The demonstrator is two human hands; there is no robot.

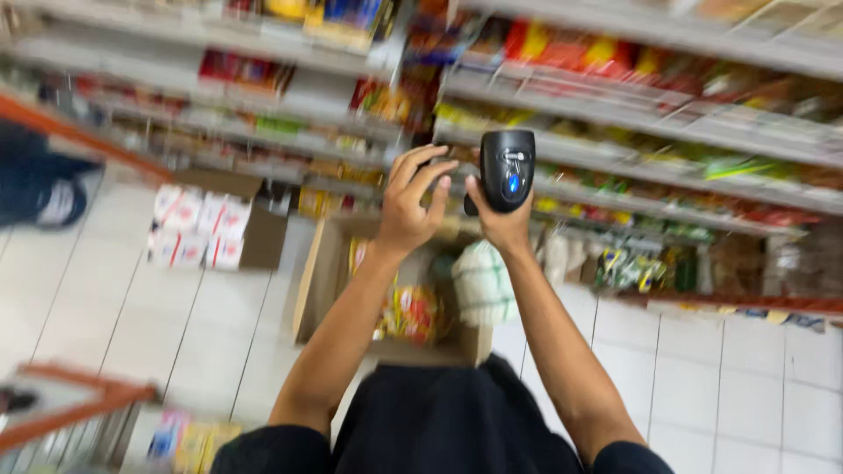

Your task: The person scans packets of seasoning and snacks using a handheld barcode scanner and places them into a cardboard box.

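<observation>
Below the raised hands, an open cardboard box (320, 272) full of packets blocks the floor in front of the shelves (632, 132). A second carton (255, 233) stands to its left. Bare white floor tiles (158, 307) between and on the right (729, 377) leave room.

Motion blur smears the shelves (650, 114) and their packets, so no product can be told apart. The right hand (502, 224) is mostly hidden behind the black scanner (507, 168). An open cardboard box (325, 263) is partly covered by both forearms. A person's shoe (53, 204) is cut off far left.
</observation>
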